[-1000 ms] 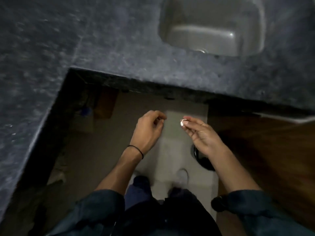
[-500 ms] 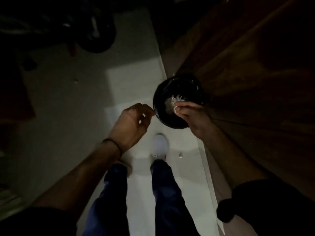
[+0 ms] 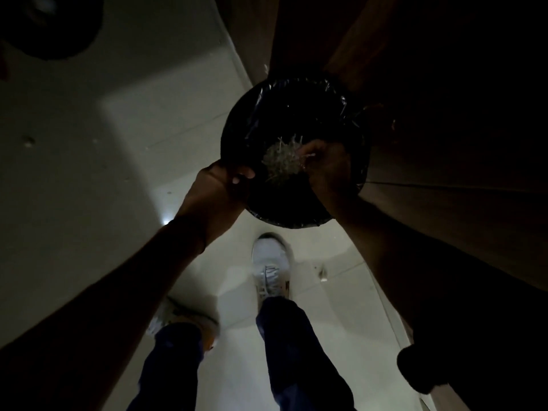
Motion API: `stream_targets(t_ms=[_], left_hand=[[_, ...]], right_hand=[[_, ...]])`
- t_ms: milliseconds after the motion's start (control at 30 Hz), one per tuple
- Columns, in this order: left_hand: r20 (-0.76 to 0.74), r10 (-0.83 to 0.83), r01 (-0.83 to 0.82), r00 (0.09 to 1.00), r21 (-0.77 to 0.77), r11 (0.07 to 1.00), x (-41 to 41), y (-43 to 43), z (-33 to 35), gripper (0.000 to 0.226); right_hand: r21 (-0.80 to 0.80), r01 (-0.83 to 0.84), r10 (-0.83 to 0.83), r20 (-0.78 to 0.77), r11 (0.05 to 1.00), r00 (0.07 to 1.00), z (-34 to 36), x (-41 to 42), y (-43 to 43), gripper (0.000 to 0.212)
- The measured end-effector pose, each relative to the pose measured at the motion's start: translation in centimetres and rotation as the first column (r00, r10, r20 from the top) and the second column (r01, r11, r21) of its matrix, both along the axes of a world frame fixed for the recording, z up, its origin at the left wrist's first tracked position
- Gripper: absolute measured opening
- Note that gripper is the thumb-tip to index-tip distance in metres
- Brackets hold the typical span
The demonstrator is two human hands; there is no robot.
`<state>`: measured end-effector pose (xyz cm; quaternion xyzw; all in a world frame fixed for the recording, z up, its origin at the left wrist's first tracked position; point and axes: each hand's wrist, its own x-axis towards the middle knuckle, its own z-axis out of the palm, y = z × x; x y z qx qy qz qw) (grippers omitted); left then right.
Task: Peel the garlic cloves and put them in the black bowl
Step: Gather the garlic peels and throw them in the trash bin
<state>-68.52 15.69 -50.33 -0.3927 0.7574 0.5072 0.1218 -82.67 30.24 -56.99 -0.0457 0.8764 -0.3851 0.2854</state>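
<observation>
Seemingly mid-task, pale peelings (image 3: 280,163) lie in the black-lined bin (image 3: 267,114) beneath a curled left hand (image 3: 219,188) and the right hand (image 3: 326,167) — whether either holds anything is too dark to tell — so how much is peeled stays unclear.

- Right hand (image 3: 324,167): fingertips lost in the dark inside the bin (image 3: 284,114); cannot tell whether it holds anything.
- Shreds (image 3: 280,163): pale, kind unclear, partly behind that hand.
- Left hand (image 3: 216,185): grips the bin rim, fingers mostly hidden.
- Left shoe (image 3: 181,318): blurred, half under the trouser leg (image 3: 175,351).
- Round dark object (image 3: 53,28): cut off at the top-left corner.
- Floor speck (image 3: 323,274): too small to identify.
</observation>
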Motion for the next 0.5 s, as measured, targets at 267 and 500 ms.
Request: stream_targets(t_ms=[267, 500], left_hand=[[-0.016, 0.004, -0.004, 1.0, -0.004, 1.0, -0.1, 0.2, -0.8, 0.02], [-0.055, 0.009, -0.007, 0.998, 0.03, 1.0, 0.4, 0.3, 0.6, 0.021]], right_hand=[[0.289, -0.204, 0.258, -0.162, 0.935, 0.953, 0.4, 1.4, -0.1, 0.046], [0.257, -0.264, 0.311, -0.164, 0.93, 0.936, 2.2, 1.7, 0.0, 0.036]])
